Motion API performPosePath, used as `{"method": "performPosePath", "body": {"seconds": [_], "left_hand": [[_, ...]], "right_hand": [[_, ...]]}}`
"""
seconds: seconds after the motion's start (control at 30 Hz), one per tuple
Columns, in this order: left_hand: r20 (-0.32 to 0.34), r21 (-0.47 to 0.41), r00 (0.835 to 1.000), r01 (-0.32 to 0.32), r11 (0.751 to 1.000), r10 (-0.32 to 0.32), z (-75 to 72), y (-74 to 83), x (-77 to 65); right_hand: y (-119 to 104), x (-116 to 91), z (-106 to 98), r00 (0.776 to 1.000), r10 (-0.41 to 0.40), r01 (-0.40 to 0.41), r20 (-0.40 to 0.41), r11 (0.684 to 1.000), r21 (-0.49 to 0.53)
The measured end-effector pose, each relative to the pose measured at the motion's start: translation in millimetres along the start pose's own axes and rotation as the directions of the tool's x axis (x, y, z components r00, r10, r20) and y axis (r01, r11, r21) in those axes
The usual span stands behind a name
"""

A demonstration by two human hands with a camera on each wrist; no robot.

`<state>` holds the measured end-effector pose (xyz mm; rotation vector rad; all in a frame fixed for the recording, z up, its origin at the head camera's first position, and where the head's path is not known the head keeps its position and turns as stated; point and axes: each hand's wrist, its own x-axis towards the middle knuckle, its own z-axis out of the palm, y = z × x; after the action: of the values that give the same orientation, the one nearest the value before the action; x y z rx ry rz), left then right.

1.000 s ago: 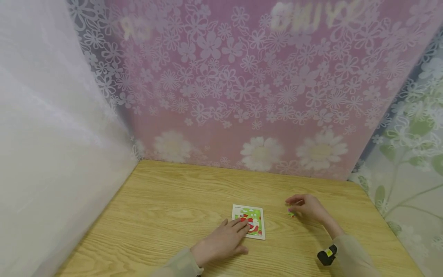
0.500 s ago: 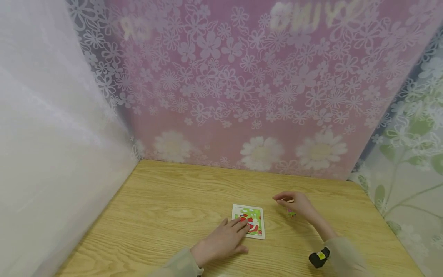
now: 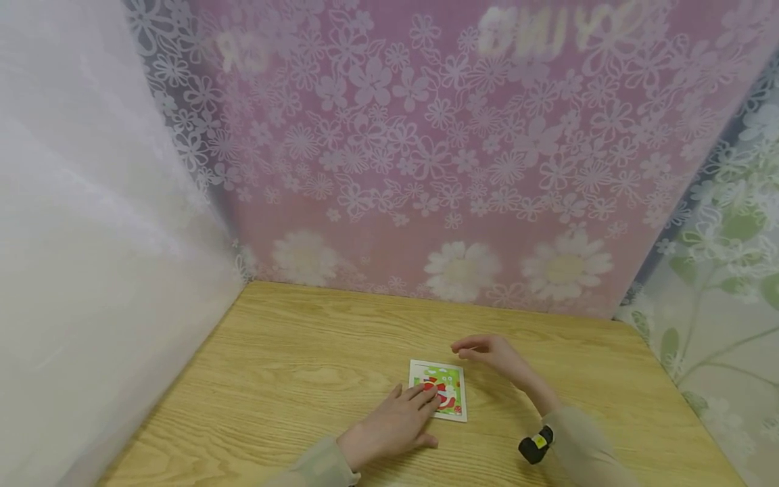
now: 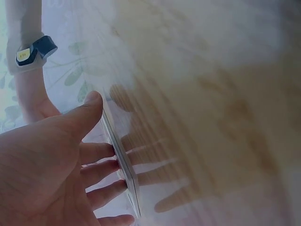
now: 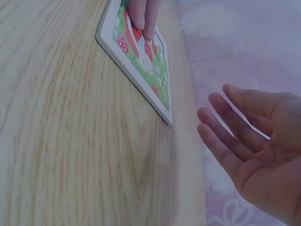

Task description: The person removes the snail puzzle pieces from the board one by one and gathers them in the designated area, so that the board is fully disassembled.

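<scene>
A small picture puzzle board (image 3: 453, 375) with a white frame lies flat on the wooden table; its picture is green and red. My left hand (image 3: 392, 423) rests on its left part, fingers stretched over the red area and hiding some of it. Past the board's upper right corner, my right hand (image 3: 496, 353) hovers above the table. In the right wrist view, its fingers are slightly bent and no object shows between them. That view also shows the board (image 5: 163, 101) with left fingertips (image 5: 149, 30) on it. The left wrist view catches the board edge-on (image 4: 123, 162) under the left fingers.
The wooden table (image 3: 292, 345) extends around both hands. A pink flowered curtain (image 3: 395, 169) hangs behind it, with a white sheet (image 3: 103, 237) on the left and a leaf-patterned one (image 3: 724, 284) on the right. A black device (image 3: 535, 445) is strapped to the right wrist.
My right hand has moved left toward the board. A small colourful piece seen under it earlier is out of sight now. The left hand and the board have stayed put.
</scene>
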<state>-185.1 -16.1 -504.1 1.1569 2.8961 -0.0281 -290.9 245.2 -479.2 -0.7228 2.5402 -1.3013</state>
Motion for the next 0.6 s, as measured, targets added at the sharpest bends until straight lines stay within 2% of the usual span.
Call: {"method": "performPosePath", "body": {"seconds": [0.17,0.37,0.6], "left_hand": [[-0.004,0.001,1.0,-0.006,1.0,0.006,-1.7,-0.1,-0.4],[0.008,-0.01,1.0,-0.004,1.0,0.004,-1.6,0.2,0.0],[0.006,0.008,1.0,-0.005,1.0,0.005,0.0,-0.5,1.4]], "right_hand": [[-2.9,10.7,8.4,0.999,-0.001,0.001,0.047,1.0,0.002],[-4.4,23.1,18.5,0.997,-0.022,0.027,0.071,0.997,-0.07],[0.1,33.1,26.9,0.996,0.011,0.002,0.091,0.991,-0.137]]}}
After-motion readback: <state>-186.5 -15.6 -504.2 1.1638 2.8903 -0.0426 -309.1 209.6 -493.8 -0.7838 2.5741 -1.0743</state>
